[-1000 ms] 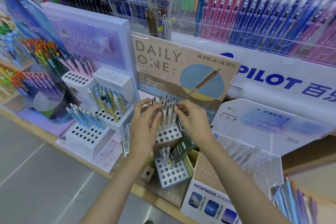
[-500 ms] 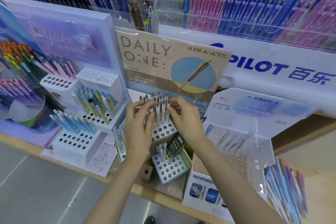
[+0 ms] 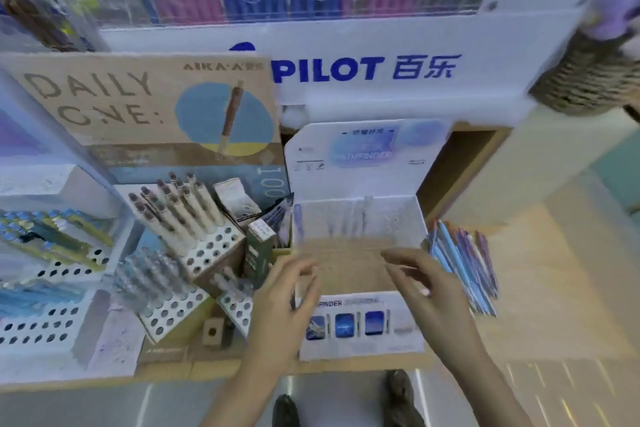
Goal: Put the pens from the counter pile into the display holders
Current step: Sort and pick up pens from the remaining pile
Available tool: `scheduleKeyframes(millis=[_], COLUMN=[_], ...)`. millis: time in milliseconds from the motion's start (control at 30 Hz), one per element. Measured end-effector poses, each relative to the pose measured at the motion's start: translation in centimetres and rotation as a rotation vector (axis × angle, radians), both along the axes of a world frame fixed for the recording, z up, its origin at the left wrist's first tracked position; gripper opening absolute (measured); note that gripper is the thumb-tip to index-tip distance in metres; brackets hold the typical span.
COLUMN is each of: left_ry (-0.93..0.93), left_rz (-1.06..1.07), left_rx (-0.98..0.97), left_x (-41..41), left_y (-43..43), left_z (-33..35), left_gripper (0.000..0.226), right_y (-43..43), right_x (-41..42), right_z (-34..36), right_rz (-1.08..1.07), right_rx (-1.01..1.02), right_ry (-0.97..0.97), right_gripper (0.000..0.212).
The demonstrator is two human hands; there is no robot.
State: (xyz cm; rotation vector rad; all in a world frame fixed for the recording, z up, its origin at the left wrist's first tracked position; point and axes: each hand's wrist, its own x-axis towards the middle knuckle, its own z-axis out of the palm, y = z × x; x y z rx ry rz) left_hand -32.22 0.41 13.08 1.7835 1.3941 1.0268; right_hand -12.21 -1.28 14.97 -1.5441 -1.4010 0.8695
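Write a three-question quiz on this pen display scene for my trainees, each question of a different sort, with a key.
1. True or false: the pile of pens lies on the counter to the right of the Pathfinder box.
2. Multiple choice: the left hand and the right hand hover over which display? A) the Daily One holder B) the Pathfinder box C) the wall racks
3. Fill in: the brand name printed in blue on the white panel at the back is ____.

Key: 1 true; 2 B; 3 PILOT.
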Motion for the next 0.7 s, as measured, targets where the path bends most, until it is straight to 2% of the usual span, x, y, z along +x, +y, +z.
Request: scheduleKeyframes(millis=[67, 200, 300, 367, 467, 533, 567, 633, 700], left_ry=[-0.063, -0.169, -0.186, -0.202, -0.138, -0.024, 0.008, 0.053, 0.047], left_rz=[-0.067, -0.190, -0.187, -0.130, 0.047, 0.234, 0.333, 0.445, 0.472], left_rx=[-0.120, -0.504, -0.628, -0.606, -0.533, -0.591, -0.641, -0.727, -0.769], left_x=[4.8, 14.7, 20.8, 24.2, 27.9, 29.1, 29.3, 29.5, 30.0], left_y=[-1.3, -2.7, -2.2, -1.0, 1.5, 3.1, 3.7, 4.5, 5.2], left_z=[-1.5, -5.4, -8.3, -9.7, -11.9, -13.5, -14.2, -15.3, -16.2], left_gripper=[0.025, 0.028, 0.033, 0.035, 0.044, 0.069, 0.075, 0.072, 0.065], right_y=[-2.4, -5.2, -4.7, -3.4, -0.3, 1.7, 2.5, 3.6, 4.5], right_x=[5.8, 16.2, 21.6, 23.9, 26.2, 26.9, 27.0, 26.4, 25.0], right_z=[-2.4, -7.1, -10.6, -12.8, -15.1, -15.9, -16.3, -16.8, -17.1], right_rz=[-0.138, -0.325, -0.371, -0.370, -0.406, -0.432, -0.429, -0.384, -0.327], right_rx=[-0.085, -0.257, -0.371, -0.438, -0.512, -0.560, -0.584, -0.623, -0.619], right_ry=[0.020, 0.012, -0.021, -0.043, -0.022, 0.030, 0.060, 0.099, 0.154], right_gripper=[0.017, 0.023, 0.019, 0.009, 0.032, 0.045, 0.049, 0.055, 0.053])
